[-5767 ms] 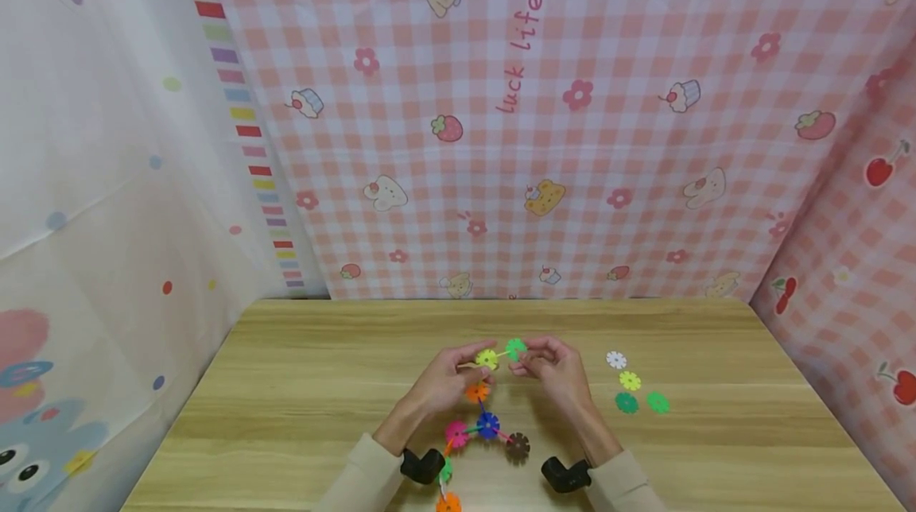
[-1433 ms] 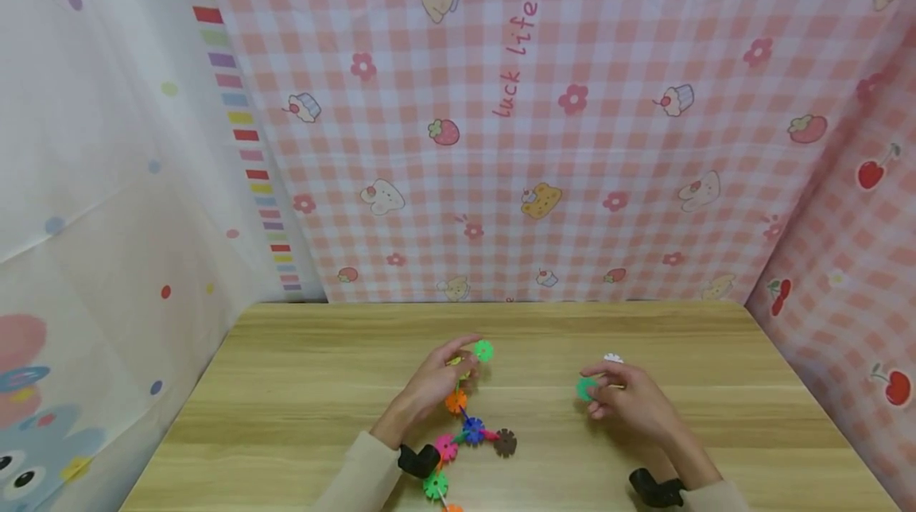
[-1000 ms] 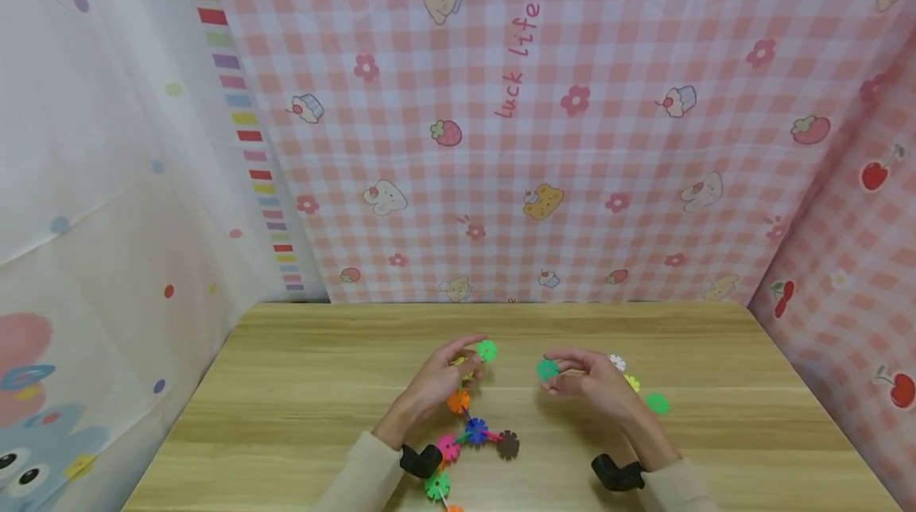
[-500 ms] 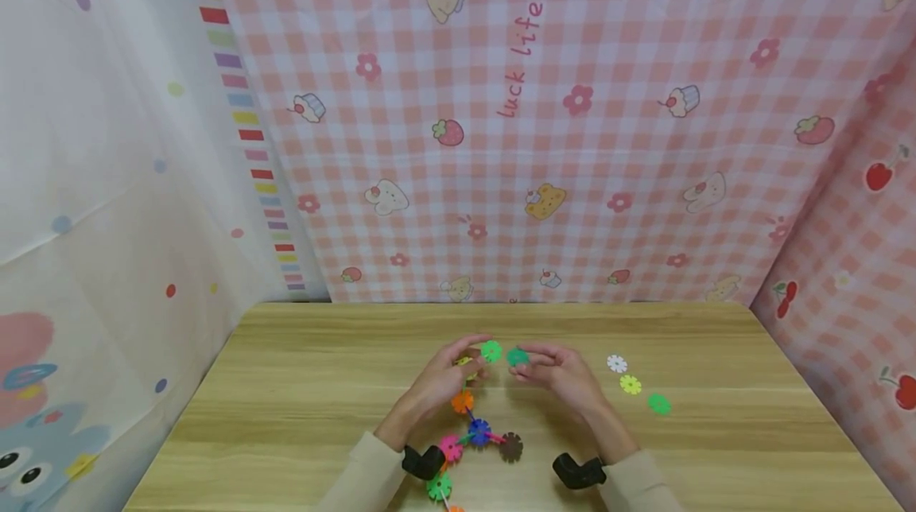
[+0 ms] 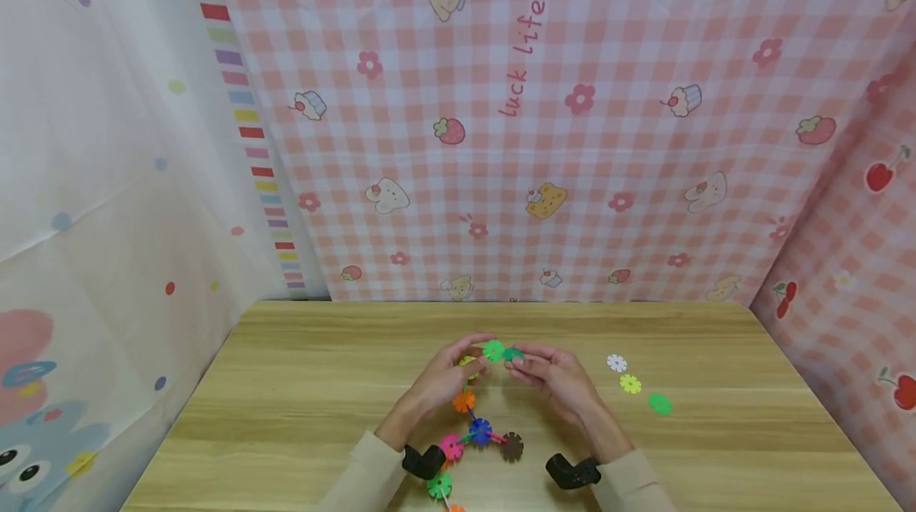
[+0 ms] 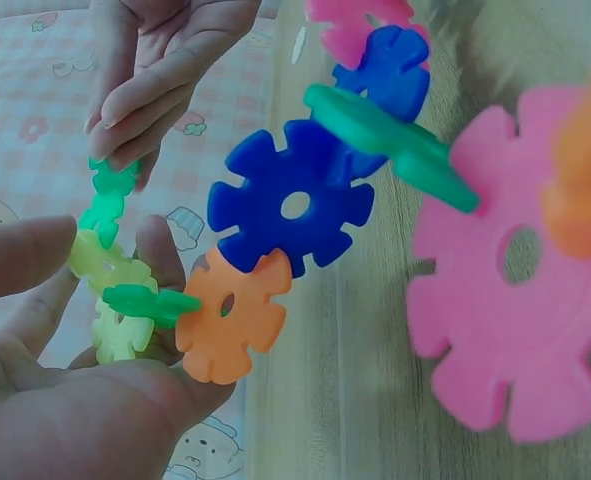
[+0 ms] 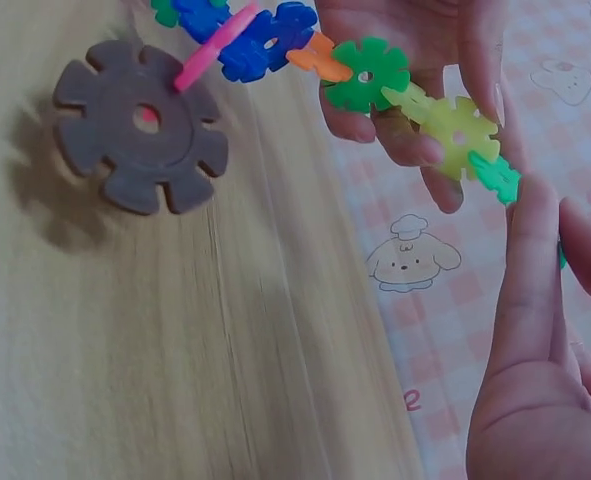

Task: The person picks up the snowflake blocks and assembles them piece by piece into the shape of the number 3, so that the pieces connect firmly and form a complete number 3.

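My left hand (image 5: pixel 436 381) grips a chain of notched plastic snowflake discs by its yellow disc (image 7: pixel 460 138). At the chain's upper end a light green disc (image 5: pixel 494 351) sticks out past the left fingertips. My right hand (image 5: pixel 561 381) pinches a dark green disc (image 5: pixel 512 354), its edge right at the light green one. Down from the left hand run an orange disc (image 6: pixel 233 318), a blue disc (image 6: pixel 295 200) and a pink disc (image 5: pixel 452 447). A brown disc (image 7: pixel 143 128) branches off to the right. Fingers partly hide both the yellow and dark green discs.
Loose on the wooden table (image 5: pixel 716 353), right of the hands, lie a white disc (image 5: pixel 617 362), a yellow disc (image 5: pixel 630 384) and a green disc (image 5: pixel 660 403). The chain's near end, with another green disc (image 5: pixel 440 486), reaches the lower frame edge.
My right hand let go of the light green disc, took the dark green disc from the loose group and brought it left to the chain's end. My left hand kept its grip.
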A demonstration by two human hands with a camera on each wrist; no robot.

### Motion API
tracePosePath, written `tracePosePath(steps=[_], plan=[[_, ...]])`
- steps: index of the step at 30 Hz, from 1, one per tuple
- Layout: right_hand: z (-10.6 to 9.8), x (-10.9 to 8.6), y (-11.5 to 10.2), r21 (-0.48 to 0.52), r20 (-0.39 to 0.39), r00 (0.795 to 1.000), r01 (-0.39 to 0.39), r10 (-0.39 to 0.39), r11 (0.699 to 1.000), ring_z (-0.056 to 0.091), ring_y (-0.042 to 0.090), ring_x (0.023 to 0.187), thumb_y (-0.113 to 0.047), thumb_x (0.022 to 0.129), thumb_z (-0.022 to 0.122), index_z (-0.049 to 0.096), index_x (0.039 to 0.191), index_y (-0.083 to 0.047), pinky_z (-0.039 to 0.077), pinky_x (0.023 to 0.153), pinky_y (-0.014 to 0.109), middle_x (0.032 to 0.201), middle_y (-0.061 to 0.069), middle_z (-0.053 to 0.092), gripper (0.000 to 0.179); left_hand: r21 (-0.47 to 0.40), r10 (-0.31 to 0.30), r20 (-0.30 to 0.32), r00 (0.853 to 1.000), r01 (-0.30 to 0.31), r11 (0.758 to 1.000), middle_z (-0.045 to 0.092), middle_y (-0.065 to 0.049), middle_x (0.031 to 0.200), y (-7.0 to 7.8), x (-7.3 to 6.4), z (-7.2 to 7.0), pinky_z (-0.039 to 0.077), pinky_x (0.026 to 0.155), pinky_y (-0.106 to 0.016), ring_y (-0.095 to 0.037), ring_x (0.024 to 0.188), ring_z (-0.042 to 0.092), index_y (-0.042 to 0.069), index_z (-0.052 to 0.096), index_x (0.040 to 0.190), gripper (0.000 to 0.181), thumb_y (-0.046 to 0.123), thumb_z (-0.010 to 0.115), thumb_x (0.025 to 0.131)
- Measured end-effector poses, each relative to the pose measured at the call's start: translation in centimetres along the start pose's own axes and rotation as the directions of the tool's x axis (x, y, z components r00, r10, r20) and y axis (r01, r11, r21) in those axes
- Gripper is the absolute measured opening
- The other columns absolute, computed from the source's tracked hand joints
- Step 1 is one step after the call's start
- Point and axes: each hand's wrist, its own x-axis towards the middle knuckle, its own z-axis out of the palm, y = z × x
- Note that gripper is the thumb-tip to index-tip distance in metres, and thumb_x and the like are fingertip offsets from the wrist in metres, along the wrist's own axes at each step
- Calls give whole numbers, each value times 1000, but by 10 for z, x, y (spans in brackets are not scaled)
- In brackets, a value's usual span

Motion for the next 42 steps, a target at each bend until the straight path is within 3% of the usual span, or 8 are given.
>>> tracePosePath(steps=[7, 14, 19, 27, 36, 42], plan=[[-2, 0, 3, 34, 41, 999, -11, 10, 999, 72, 16, 96, 1, 97, 58, 40, 138, 18, 54, 92, 27, 107, 12, 72, 48, 32, 14, 0, 1000, -14, 999, 60, -10, 124, -1, 0, -2, 54, 93, -49, -36, 112, 61, 28, 57, 137, 37, 19, 57, 101], [-4, 0, 3, -14, 13, 1000, -14, 14, 1000, 72, 15, 91, -3, 96, 61, 47, 134, 16, 56, 87, 26, 99, 6, 74, 45, 89, 4, -13, 1000, -3, 996, 62, -4, 128, 1, 0, -4, 52, 93, -46, -23, 116, 58, 31, 61, 134, 36, 24, 63, 98], [-5, -1, 3, -23, 6, 1000, -18, 18, 1000, 72, 15, 90, -4, 97, 61, 54, 129, 14, 57, 86, 26, 97, 7, 75, 38, 83, -5, -3, 1000, 5, 997, 63, 1, 131, 2, -1, -4, 50, 94, -46, -18, 113, 59, 31, 62, 133, 36, 23, 63, 98], [-7, -2, 1, -25, 6, 1000, -22, 22, 999, 71, 14, 90, -3, 97, 60, 60, 124, 11, 56, 86, 25, 96, 7, 74, 30, 89, 4, 11, 1000, -5, 996, 63, 1, 135, 3, -2, -4, 48, 68, -28, -30, 106, 63, 31, 62, 134, 38, 23, 65, 97], [-8, -2, 3, 3, 25, 1000, -19, 19, 1000, 71, 12, 89, -1, 97, 59, 58, 125, 14, 56, 87, 24, 97, 7, 74, 32, 129, 12, 30, 999, -16, 991, 63, 3, 134, 0, -2, -5, 52, 89, -28, -16, 110, 63, 31, 61, 135, 38, 25, 65, 97], [-7, -2, 4, 21, 50, 999, -15, 14, 1000, 71, 13, 91, -1, 98, 58, 52, 128, 18, 56, 88, 24, 104, 11, 72, 36, 135, 42, 62, 997, -50, 990, 68, -4, 124, -1, -1, -7, 53, 86, -31, -22, 107, 65, 27, 60, 137, 40, 24, 64, 97]])
